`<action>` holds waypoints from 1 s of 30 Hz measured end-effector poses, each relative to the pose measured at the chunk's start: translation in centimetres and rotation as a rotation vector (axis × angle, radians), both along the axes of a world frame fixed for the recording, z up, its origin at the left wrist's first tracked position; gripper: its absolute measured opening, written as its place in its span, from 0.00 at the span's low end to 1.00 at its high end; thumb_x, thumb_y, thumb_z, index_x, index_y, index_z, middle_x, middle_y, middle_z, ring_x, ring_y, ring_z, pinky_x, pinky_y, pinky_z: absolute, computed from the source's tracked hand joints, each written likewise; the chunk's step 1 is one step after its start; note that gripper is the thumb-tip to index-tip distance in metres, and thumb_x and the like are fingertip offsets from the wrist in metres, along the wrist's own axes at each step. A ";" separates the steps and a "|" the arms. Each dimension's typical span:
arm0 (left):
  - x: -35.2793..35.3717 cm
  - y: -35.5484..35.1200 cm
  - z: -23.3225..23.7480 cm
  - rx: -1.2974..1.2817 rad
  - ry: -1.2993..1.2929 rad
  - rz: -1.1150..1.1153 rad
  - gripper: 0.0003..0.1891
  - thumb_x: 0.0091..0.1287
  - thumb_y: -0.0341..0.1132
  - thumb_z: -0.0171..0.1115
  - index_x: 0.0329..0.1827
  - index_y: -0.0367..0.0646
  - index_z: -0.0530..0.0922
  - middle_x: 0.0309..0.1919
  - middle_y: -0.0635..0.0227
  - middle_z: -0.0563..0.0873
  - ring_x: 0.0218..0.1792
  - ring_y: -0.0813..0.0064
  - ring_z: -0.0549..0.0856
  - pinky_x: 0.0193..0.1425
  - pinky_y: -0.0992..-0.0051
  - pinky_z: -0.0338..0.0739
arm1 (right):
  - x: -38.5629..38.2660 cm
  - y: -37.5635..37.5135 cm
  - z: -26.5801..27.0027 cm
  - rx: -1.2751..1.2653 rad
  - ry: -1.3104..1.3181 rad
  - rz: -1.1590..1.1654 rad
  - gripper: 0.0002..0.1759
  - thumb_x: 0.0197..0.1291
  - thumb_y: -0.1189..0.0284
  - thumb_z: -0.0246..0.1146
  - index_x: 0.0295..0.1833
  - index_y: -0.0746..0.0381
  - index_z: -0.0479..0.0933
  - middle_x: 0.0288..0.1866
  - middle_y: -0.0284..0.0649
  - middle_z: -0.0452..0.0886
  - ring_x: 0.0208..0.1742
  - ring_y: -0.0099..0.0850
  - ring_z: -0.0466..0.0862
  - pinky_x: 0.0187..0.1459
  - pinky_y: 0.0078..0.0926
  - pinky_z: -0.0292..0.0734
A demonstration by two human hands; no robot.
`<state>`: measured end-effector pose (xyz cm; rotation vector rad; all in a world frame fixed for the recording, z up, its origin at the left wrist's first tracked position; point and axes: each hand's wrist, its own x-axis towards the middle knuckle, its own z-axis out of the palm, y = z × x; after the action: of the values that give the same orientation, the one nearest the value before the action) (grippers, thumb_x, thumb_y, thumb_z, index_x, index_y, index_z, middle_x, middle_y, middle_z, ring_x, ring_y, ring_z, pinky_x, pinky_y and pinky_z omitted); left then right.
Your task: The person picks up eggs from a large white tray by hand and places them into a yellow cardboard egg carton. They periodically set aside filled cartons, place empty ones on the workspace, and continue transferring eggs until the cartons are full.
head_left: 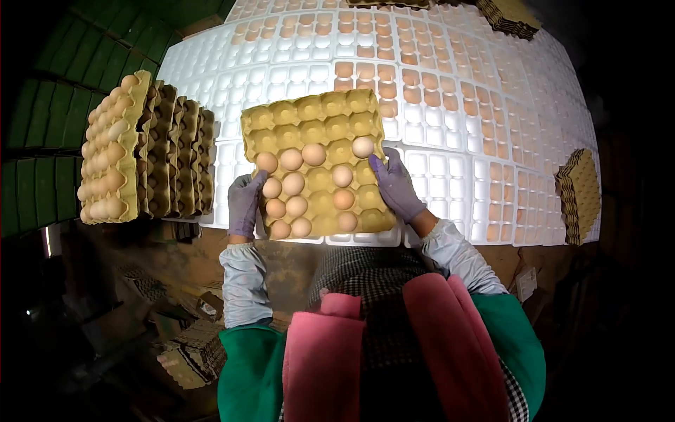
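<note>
Since pale-brown round eggs (313, 155) sit loose, the yellow rectangular pulp egg tray (320, 201), frame centre, is apparently steadied at both edges, clasped by half-closed purple-gloved left hand (245, 202) and purple-gloved right hand (398, 188), thumbs on top

Gloved fingers (378, 169) hold a yellow tray (320, 179) — partly filled with eggs (313, 154).

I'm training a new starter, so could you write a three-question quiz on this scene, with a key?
1. Choose: the purple-gloved left grip and purple-gloved right grip hold a) a yellow rectangular pulp tray; b) a green plastic crate.
2. True or false: every cup of that tray holds a pale-brown oval egg.
3. Fill in: the boxy stack of yellow-brown pulp trays stands to the ___ of that tray.
Key: 1. a; 2. false, its far-edge cups are bare; 3. left.
</note>
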<state>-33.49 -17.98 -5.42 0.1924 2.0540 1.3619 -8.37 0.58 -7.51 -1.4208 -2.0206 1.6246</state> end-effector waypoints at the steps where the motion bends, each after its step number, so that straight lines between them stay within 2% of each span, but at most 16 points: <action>1: -0.8 -0.1 -0.7 -0.036 -0.014 -0.005 0.16 0.65 0.43 0.73 0.30 0.40 0.80 0.20 0.78 0.76 0.20 0.86 0.70 0.24 0.80 0.64 | -1.2 -0.3 -1.6 0.101 0.011 0.001 0.34 0.75 0.52 0.54 0.71 0.70 0.63 0.56 0.64 0.78 0.59 0.53 0.80 0.61 0.43 0.73; 4: -2.4 -1.7 -4.2 -0.056 -0.017 -0.107 0.16 0.64 0.43 0.72 0.39 0.37 0.82 0.24 0.74 0.79 0.22 0.83 0.75 0.27 0.76 0.71 | -2.5 0.4 -2.4 0.229 -0.252 0.131 0.35 0.72 0.54 0.57 0.74 0.66 0.63 0.64 0.62 0.76 0.65 0.53 0.77 0.64 0.44 0.73; 6: -0.9 -2.9 -1.7 0.010 0.266 -0.208 0.15 0.63 0.40 0.73 0.45 0.38 0.83 0.31 0.70 0.83 0.28 0.79 0.80 0.34 0.74 0.77 | -2.9 -0.4 1.5 0.476 -0.476 0.186 0.30 0.68 0.60 0.61 0.72 0.59 0.67 0.62 0.54 0.77 0.62 0.48 0.80 0.61 0.41 0.76; 9: 0.5 -5.5 1.8 -0.067 0.543 -0.799 0.24 0.59 0.35 0.76 0.59 0.42 0.81 0.45 0.63 0.85 0.43 0.66 0.85 0.52 0.68 0.80 | -3.5 0.3 0.6 0.876 -0.106 0.315 0.24 0.63 0.66 0.65 0.65 0.53 0.73 0.57 0.45 0.78 0.57 0.43 0.82 0.56 0.39 0.79; 12: 2.5 -7.0 -0.4 -0.082 1.005 -0.990 0.23 0.55 0.41 0.76 0.52 0.44 0.81 0.47 0.62 0.83 0.49 0.56 0.82 0.52 0.60 0.78 | -5.5 2.7 -1.0 0.853 -0.212 0.605 0.26 0.56 0.69 0.69 0.62 0.50 0.77 0.54 0.43 0.79 0.49 0.44 0.84 0.51 0.40 0.81; 16: 1.6 -8.2 -2.9 -0.058 0.994 -0.975 0.21 0.58 0.39 0.74 0.54 0.45 0.80 0.48 0.62 0.83 0.47 0.56 0.83 0.52 0.63 0.79 | -4.2 3.9 1.3 0.499 -0.052 0.387 0.21 0.60 0.66 0.69 0.59 0.53 0.79 0.52 0.37 0.80 0.45 0.33 0.84 0.50 0.29 0.81; 17: 1.6 -8.8 -2.7 0.035 0.772 -0.811 0.20 0.61 0.37 0.72 0.55 0.44 0.79 0.48 0.62 0.83 0.47 0.60 0.83 0.53 0.65 0.79 | -3.4 3.6 1.1 0.210 0.167 0.153 0.19 0.64 0.62 0.68 0.58 0.58 0.80 0.50 0.34 0.80 0.45 0.26 0.82 0.49 0.25 0.80; 18: 1.8 -9.2 -2.4 0.123 0.551 -0.640 0.19 0.64 0.36 0.69 0.57 0.43 0.78 0.49 0.63 0.83 0.47 0.63 0.83 0.53 0.67 0.80 | -3.1 3.5 0.9 0.214 0.166 0.160 0.19 0.64 0.62 0.68 0.58 0.58 0.80 0.50 0.34 0.80 0.45 0.26 0.82 0.49 0.25 0.80; 19: 2.4 -9.7 -2.2 0.252 0.044 -0.308 0.18 0.68 0.33 0.66 0.58 0.38 0.76 0.49 0.64 0.82 0.49 0.71 0.82 0.51 0.72 0.82 | -3.0 3.5 0.6 -0.030 0.339 0.098 0.19 0.65 0.61 0.67 0.57 0.59 0.80 0.50 0.33 0.79 0.46 0.24 0.82 0.48 0.25 0.80; 20: 1.7 -9.7 -1.5 0.412 -0.101 -0.126 0.18 0.67 0.32 0.67 0.58 0.35 0.76 0.47 0.64 0.82 0.48 0.74 0.83 0.48 0.75 0.83 | -2.7 3.3 0.5 -0.277 0.509 0.031 0.19 0.67 0.60 0.66 0.56 0.61 0.80 0.50 0.33 0.79 0.47 0.23 0.81 0.48 0.24 0.80; 21: 1.6 -9.2 -1.0 0.430 -0.175 -0.107 0.19 0.67 0.32 0.67 0.58 0.35 0.75 0.47 0.65 0.83 0.47 0.74 0.83 0.48 0.75 0.82 | -3.7 2.1 1.9 -0.265 0.332 0.137 0.20 0.65 0.59 0.65 0.57 0.59 0.80 0.50 0.38 0.80 0.46 0.29 0.81 0.44 0.28 0.78; 22: 1.4 -8.5 -0.8 0.446 -0.249 -0.085 0.19 0.68 0.32 0.66 0.59 0.35 0.75 0.46 0.65 0.83 0.45 0.75 0.84 0.47 0.76 0.82 | -4.3 1.7 0.1 0.179 0.171 0.380 0.17 0.65 0.63 0.63 0.56 0.57 0.80 0.51 0.39 0.81 0.50 0.34 0.83 0.48 0.33 0.78; 23: 1.1 -7.8 -0.9 0.289 -0.042 -0.411 0.17 0.69 0.33 0.64 0.59 0.38 0.76 0.47 0.65 0.85 0.42 0.75 0.84 0.49 0.75 0.81 | -5.2 0.8 0.5 0.429 0.017 0.570 0.16 0.64 0.63 0.62 0.55 0.56 0.81 0.51 0.39 0.82 0.53 0.37 0.83 0.51 0.36 0.77; 24: 1.9 -6.6 -1.0 0.186 0.488 -0.738 0.14 0.67 0.34 0.64 0.55 0.44 0.79 0.45 0.65 0.86 0.41 0.71 0.86 0.46 0.70 0.80 | -6.2 0.0 1.1 0.683 -0.140 0.754 0.15 0.64 0.64 0.61 0.54 0.55 0.82 0.51 0.40 0.82 0.55 0.40 0.83 0.53 0.40 0.77; 26: 4.5 -5.2 -0.7 -0.107 0.898 -1.006 0.17 0.61 0.36 0.69 0.52 0.45 0.80 0.39 0.64 0.84 0.41 0.67 0.85 0.45 0.67 0.80 | -7.2 0.2 1.8 0.613 -0.234 0.844 0.15 0.64 0.65 0.60 0.53 0.53 0.83 0.56 0.38 0.83 0.57 0.42 0.83 0.55 0.42 0.77; 30: 5.0 -5.4 -2.0 -0.033 0.997 -0.969 0.18 0.56 0.35 0.71 0.51 0.48 0.81 0.38 0.63 0.84 0.39 0.56 0.84 0.43 0.61 0.80 | -6.1 1.3 1.1 0.508 -0.235 0.738 0.17 0.64 0.63 0.60 0.55 0.54 0.82 0.60 0.38 0.82 0.56 0.42 0.83 0.55 0.42 0.77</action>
<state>-28.48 -23.34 -7.40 1.8667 2.1234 0.6034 -14.44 1.90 -6.45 -0.7421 -3.0432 0.9934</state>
